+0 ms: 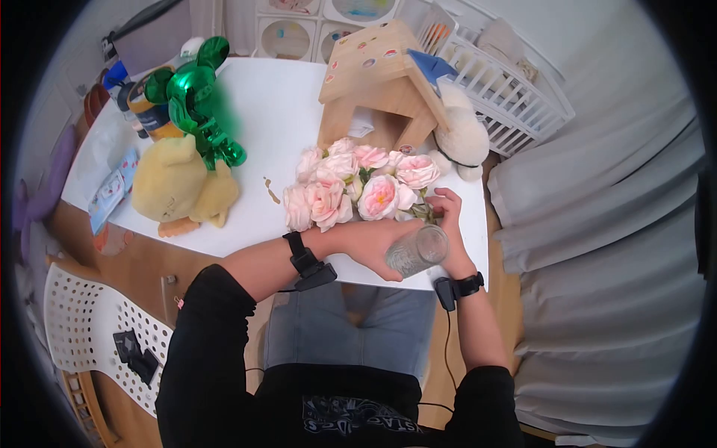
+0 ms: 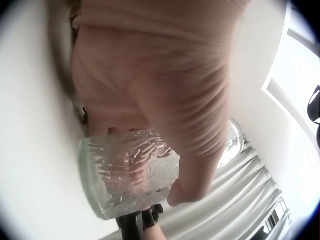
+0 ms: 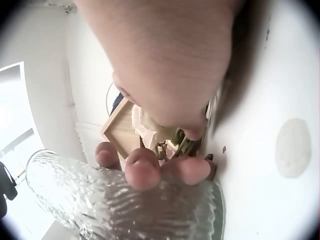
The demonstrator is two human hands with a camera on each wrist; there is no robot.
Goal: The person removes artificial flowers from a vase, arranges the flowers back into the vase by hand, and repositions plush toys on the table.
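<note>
The left hand grips a clear ribbed glass vase, which lies tilted on its side close to the table's front edge. Its thumb crosses the near side of the glass, and fingertips rest on the far side. Just right of the vase, the right hand has its fingers curled round green stems of the pink roses. The roses lie in a bunch on the white table; the palm partly hides the stems.
Behind the roses stands a wooden house, with a white plush toy at its right. On the left are a yellow plush, a shiny green figure and a packet. A grey curtain hangs at the right.
</note>
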